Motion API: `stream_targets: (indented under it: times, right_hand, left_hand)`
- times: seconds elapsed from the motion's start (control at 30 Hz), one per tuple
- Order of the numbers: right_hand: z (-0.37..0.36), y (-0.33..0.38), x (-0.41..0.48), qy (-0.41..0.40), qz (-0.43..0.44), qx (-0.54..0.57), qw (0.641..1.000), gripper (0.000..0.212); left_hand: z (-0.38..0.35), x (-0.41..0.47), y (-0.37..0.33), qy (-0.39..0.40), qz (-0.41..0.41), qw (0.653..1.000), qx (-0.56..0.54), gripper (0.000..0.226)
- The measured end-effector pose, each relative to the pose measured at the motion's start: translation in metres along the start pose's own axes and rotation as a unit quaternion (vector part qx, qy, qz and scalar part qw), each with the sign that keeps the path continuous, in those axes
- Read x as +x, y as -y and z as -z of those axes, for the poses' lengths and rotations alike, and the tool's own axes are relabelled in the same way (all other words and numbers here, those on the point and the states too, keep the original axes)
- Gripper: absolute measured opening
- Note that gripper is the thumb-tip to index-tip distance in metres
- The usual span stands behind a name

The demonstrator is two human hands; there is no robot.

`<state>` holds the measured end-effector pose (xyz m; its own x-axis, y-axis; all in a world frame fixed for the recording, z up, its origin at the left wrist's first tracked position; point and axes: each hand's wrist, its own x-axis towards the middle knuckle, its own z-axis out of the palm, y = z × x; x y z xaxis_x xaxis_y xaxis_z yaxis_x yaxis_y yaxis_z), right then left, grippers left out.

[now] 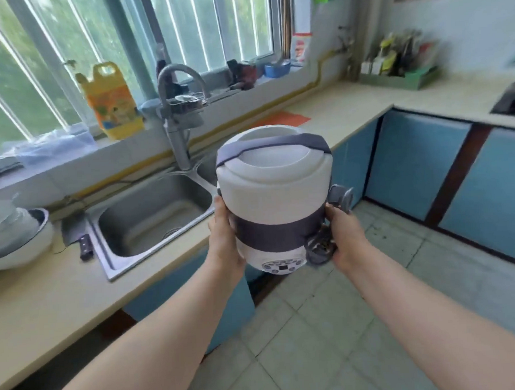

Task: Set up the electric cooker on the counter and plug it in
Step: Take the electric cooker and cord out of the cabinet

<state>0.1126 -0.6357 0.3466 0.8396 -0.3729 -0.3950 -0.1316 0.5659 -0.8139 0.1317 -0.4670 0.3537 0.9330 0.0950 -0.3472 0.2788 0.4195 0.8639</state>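
The electric cooker (272,194) is a white cylinder with a grey band, a grey carry strap over its lid and a small control panel low on its front. I hold it in the air in front of the counter (350,112), tilted toward me. My left hand (224,235) grips its left side. My right hand (346,235) grips its right side, with a bundled grey cord and plug (321,246) pressed against the body. No wall socket is visible.
A steel sink (150,221) with a tall tap (177,109) lies left of the cooker. Bowls (13,234) and a knife (85,247) sit on the left counter. An orange cloth (285,118), a yellow jug (112,104), a condiment tray (399,77) and a hob (513,99) stand farther back.
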Motion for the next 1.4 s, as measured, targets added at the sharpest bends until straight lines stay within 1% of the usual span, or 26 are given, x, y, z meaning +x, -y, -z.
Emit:
stream_targets:
  times: [0.1,0.17,0.23,0.37,0.5,0.53,0.6,0.63,0.7,0.8,0.87,1.0,1.07,1.27,1.4]
  right_hand:
    - [0.021,0.041,0.034,-0.004,0.018,0.010,1.000,0.018]
    - [0.036,0.071,0.059,-0.020,0.039,0.010,0.999,0.016]
    - [0.046,0.090,0.080,-0.037,0.045,0.011,0.998,0.019]
    - [0.066,0.136,0.127,-0.083,0.061,0.001,0.995,0.024]
    - [0.078,0.175,0.181,-0.111,0.053,0.001,0.992,0.029]
    - [0.080,0.185,0.197,-0.118,0.057,0.005,0.991,0.029]
    - [0.081,0.204,0.228,-0.141,0.073,0.011,0.987,0.031]
    - [0.081,0.212,0.243,-0.155,0.081,0.015,0.984,0.033]
    - [0.080,0.227,0.271,-0.173,0.094,0.016,0.980,0.032]
    - [0.079,0.251,0.316,-0.201,0.102,0.017,0.974,0.030]
    - [0.082,0.269,0.344,-0.216,0.111,0.028,0.970,0.032]
    - [0.091,0.295,0.398,-0.260,0.118,0.052,0.957,0.041]
    - [0.101,0.308,0.426,-0.276,0.121,0.059,0.952,0.039]
    - [0.144,0.355,0.516,-0.286,0.126,0.076,0.947,0.035]
    - [0.176,0.401,0.578,-0.286,0.118,0.078,0.948,0.021]
  left_hand:
    - [-0.059,0.024,0.002,0.013,0.021,1.000,-0.004,0.060]
    - [-0.100,0.042,0.005,0.036,0.033,0.999,0.000,0.067]
    - [-0.128,0.056,0.009,0.045,0.040,0.998,-0.003,0.074]
    - [-0.197,0.087,0.013,0.088,0.052,0.995,-0.015,0.067]
    - [-0.258,0.129,0.014,0.119,0.065,0.991,0.017,0.061]
    - [-0.275,0.142,0.013,0.131,0.071,0.988,0.026,0.067]
    - [-0.306,0.173,0.014,0.155,0.090,0.983,0.045,0.098]
    - [-0.320,0.190,0.014,0.162,0.096,0.981,0.047,0.109]
    - [-0.349,0.226,0.015,0.177,0.100,0.977,0.058,0.118]
    - [-0.399,0.288,0.021,0.220,0.116,0.966,0.075,0.128]
    - [-0.430,0.320,0.024,0.256,0.124,0.955,0.086,0.127]
    - [-0.486,0.360,0.031,0.278,0.137,0.946,0.094,0.128]
    - [-0.512,0.371,0.036,0.283,0.152,0.942,0.100,0.126]
    - [-0.600,0.404,0.055,0.286,0.162,0.935,0.136,0.104]
    - [-0.672,0.434,0.077,0.273,0.162,0.939,0.135,0.086]
